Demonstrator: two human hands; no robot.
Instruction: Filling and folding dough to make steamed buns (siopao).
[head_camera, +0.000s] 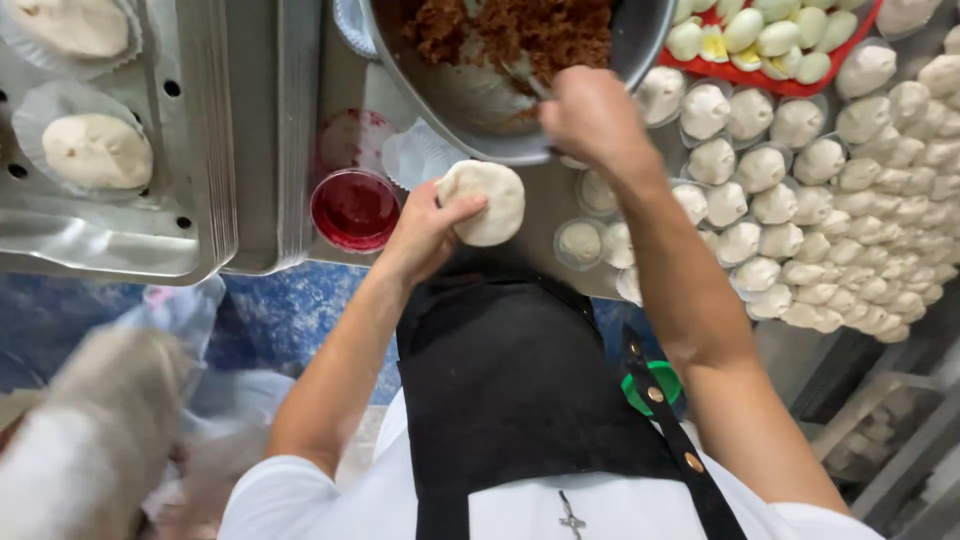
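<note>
Two hands share the filling step: the left hand (425, 232) cups a flat dough round (485, 202) over the tabletop edge; the right hand (592, 115), fist-closed on a spoon (522, 72), digs brown filling (520, 30) from the bowl (470, 105). The filling likely needs centring on the dough.

the metal bowl (470, 105) is cut off by the top edge, and so is the red tray (770, 78) of pale pieces. the right hand (592, 115) hides most of the tool it grips. the heap of dough balls (900, 200) runs past the right edge. a blurred pale shape (90, 440) fills the lower left corner.
</note>
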